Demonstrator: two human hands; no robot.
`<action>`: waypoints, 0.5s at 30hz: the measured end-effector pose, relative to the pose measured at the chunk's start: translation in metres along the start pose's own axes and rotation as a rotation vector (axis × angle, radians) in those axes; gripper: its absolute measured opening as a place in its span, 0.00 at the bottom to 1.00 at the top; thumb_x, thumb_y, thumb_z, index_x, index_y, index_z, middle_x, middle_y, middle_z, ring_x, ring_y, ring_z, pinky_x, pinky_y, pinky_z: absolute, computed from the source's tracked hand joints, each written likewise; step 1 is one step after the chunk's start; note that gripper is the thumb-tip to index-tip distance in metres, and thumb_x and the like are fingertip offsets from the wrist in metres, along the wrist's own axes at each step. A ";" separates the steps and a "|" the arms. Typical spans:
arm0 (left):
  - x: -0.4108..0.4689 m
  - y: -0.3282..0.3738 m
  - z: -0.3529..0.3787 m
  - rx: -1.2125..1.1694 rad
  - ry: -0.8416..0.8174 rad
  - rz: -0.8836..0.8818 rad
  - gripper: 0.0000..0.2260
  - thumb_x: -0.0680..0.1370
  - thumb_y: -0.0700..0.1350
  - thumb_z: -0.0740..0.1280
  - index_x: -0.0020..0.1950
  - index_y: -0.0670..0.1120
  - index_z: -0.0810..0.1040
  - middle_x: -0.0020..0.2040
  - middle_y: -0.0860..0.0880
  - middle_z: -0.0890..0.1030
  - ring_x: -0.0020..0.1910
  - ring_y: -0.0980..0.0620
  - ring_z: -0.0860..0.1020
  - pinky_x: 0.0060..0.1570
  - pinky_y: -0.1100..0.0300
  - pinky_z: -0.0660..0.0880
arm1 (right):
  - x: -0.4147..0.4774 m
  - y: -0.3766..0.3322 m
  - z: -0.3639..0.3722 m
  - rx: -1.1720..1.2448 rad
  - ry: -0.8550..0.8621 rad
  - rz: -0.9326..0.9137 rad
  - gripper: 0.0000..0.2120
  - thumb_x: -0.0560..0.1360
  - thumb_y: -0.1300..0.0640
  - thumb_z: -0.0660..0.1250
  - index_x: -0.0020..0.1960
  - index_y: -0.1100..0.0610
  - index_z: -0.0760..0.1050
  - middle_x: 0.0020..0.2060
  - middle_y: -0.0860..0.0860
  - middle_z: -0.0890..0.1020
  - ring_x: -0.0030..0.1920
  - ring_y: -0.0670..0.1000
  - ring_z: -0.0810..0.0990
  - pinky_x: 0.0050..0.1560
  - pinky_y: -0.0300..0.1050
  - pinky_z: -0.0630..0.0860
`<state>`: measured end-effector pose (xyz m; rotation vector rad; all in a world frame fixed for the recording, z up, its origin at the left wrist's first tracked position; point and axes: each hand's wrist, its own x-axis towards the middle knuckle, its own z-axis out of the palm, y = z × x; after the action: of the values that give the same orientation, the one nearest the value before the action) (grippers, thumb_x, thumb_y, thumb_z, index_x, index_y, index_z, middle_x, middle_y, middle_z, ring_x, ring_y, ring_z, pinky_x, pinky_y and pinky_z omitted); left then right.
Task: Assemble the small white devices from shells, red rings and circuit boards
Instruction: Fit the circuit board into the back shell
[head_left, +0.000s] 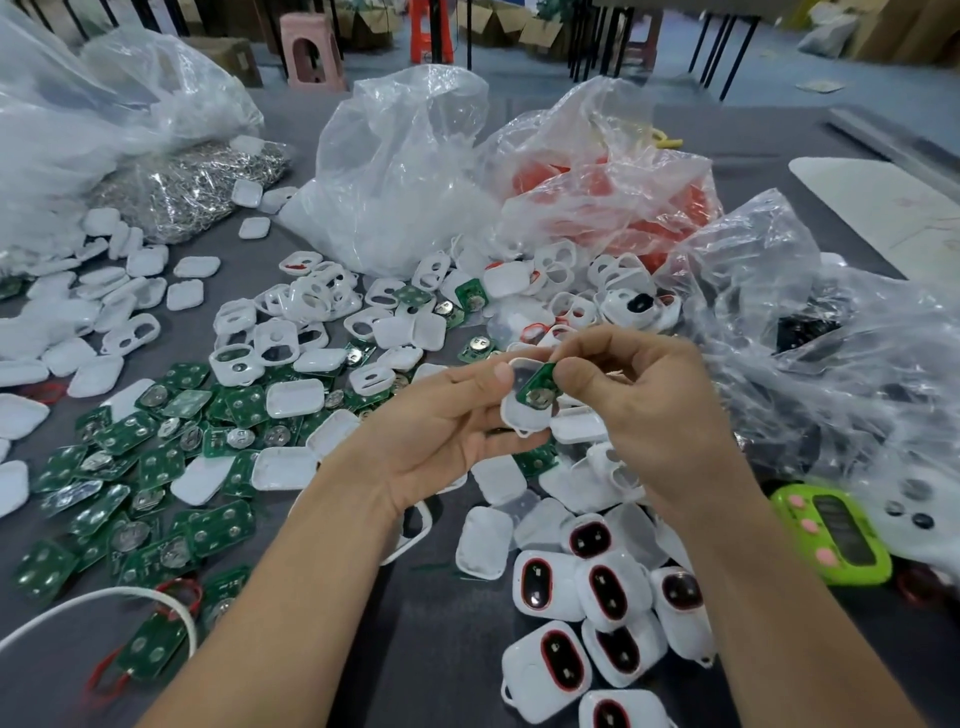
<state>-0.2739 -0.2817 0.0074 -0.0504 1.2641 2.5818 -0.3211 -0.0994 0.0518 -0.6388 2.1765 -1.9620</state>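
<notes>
Left hand (441, 428) cradles a white shell (514, 411) above the counter (447, 649), fingers curled under it and thumb on its upper edge. Right hand (644, 395) pinches a green circuit board (540, 383) between thumb and forefinger, the board tilted with its lower end inside the shell. Finished devices (563, 662) with red rings lie clustered on the counter just below the hands; loose circuit boards (218, 525) and empty shells (291, 397) spread to the left, and a clear bag (613, 208) of red parts sits beyond.
</notes>
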 end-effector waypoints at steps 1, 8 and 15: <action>0.000 0.000 0.000 0.013 -0.001 0.000 0.16 0.77 0.47 0.70 0.63 0.46 0.85 0.56 0.47 0.86 0.53 0.51 0.85 0.52 0.53 0.83 | 0.000 0.001 0.001 -0.049 -0.008 -0.028 0.09 0.75 0.68 0.73 0.41 0.55 0.85 0.41 0.52 0.88 0.44 0.54 0.86 0.48 0.45 0.83; 0.000 -0.001 -0.001 0.022 0.014 -0.008 0.18 0.74 0.47 0.72 0.63 0.43 0.84 0.54 0.46 0.85 0.51 0.50 0.84 0.51 0.53 0.83 | 0.001 0.006 0.003 -0.137 -0.044 -0.085 0.12 0.75 0.67 0.73 0.40 0.50 0.84 0.37 0.49 0.86 0.38 0.48 0.80 0.43 0.42 0.79; 0.001 -0.002 0.001 0.030 0.029 -0.033 0.21 0.73 0.47 0.74 0.64 0.42 0.83 0.54 0.44 0.85 0.50 0.49 0.85 0.49 0.53 0.83 | 0.002 0.009 0.001 -0.209 -0.061 -0.105 0.10 0.75 0.65 0.73 0.41 0.51 0.84 0.36 0.49 0.84 0.38 0.53 0.80 0.45 0.50 0.79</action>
<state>-0.2742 -0.2791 0.0063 -0.1024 1.3008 2.5429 -0.3242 -0.1010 0.0432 -0.8474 2.3753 -1.7493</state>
